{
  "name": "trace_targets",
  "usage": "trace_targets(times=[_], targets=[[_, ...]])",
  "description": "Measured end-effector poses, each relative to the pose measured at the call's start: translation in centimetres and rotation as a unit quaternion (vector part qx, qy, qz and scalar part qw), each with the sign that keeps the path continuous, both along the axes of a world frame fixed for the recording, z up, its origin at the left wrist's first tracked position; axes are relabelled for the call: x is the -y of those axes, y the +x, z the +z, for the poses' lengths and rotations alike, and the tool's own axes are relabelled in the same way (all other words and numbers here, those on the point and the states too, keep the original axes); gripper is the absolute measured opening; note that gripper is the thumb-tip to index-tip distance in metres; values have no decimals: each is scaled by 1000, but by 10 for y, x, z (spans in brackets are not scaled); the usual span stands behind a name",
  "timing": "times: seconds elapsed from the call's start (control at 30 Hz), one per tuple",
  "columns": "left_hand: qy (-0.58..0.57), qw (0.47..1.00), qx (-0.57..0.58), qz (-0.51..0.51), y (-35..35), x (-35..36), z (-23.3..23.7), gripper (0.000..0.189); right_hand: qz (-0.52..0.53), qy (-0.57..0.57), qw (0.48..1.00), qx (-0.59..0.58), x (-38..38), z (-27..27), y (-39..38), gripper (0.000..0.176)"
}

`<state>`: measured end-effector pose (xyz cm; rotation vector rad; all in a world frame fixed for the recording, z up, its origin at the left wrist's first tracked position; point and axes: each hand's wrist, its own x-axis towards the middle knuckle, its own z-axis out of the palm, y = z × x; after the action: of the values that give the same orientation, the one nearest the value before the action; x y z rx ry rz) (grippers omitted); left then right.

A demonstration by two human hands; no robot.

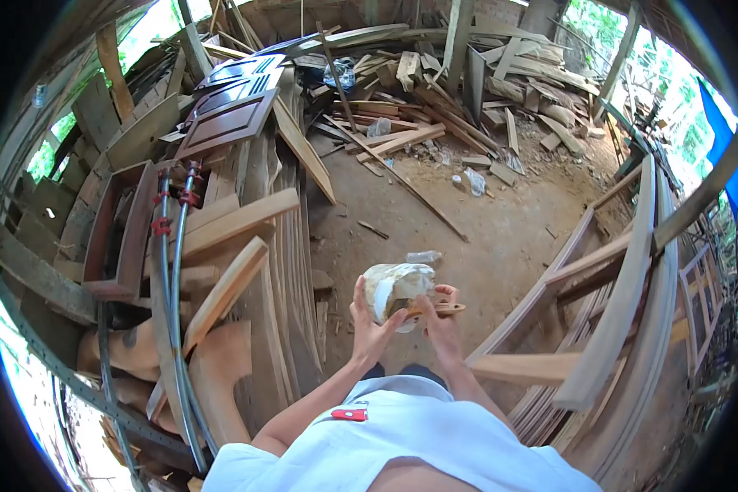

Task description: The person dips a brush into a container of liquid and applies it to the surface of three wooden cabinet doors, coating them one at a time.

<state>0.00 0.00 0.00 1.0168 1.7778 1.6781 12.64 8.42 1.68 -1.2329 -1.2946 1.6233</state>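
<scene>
Crumpled bag (398, 283), probably light and soft, is near the middle, cupped from below by the curled left hand (369, 326), likely the safest grip, while the right hand (441, 328) pinches a wooden piece (444, 309).

Bundle (395, 287) between planks (238, 246) left, frames (607, 303) right.

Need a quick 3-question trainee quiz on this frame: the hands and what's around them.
1. True or false: the left hand grips a crumpled whitish bag.
2. The right hand holds: A a hammer, B a small wooden piece, C a saw.
3. Fill in: the long metal bars lie on the person's ____ side.
Key: 1 true; 2 B; 3 left.
</scene>
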Motion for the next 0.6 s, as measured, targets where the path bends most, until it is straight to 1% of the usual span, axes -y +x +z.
trace_targets(times=[0.07,0.1,0.13,0.17,0.2,0.23,0.3,0.37,0.4,0.43,0.47,0.5,0.57,0.6], targets=[[12,989,150,3,22,-6,-12,107,-28,179,981,68,-8,-8,23,34],[-40,982,183,12,-17,-33,-11,107,-17,127,986,102,-36,-4,-15,34],[-66,986,156,-4,-74,-37,3,108,-13,98,994,39,-40,2,-68,26],[-72,982,171,-16,-90,-52,7,108,4,88,996,16,-58,8,-84,19],[-93,989,115,-19,-104,-79,8,108,-14,129,992,-3,-85,8,-99,16],[-105,990,90,-9,-116,-92,-1,105,5,128,992,-7,-97,10,-114,16],[-104,989,107,-16,-142,-122,-9,104,24,33,999,-26,-127,19,-140,18],[-89,988,125,18,-171,-159,-18,104,79,41,996,-22,-170,9,-172,19],[-85,988,123,35,-186,-180,-19,104,119,67,991,-4,-196,8,-187,19],[-85,988,115,50,-203,-196,-17,104,157,91,983,8,-217,10,-207,19],[-86,985,132,69,-221,-214,-13,103,190,88,978,7,-240,18,-227,18],[-80,983,136,91,-237,-234,-13,103,214,90,973,7,-265,20,-247,18],[-80,974,173,120,-263,-275,-12,102,265,133,954,55,-310,26,-282,15],[-76,973,172,132,-276,-295,-8,102,277,136,950,52,-334,30,-300,15]])
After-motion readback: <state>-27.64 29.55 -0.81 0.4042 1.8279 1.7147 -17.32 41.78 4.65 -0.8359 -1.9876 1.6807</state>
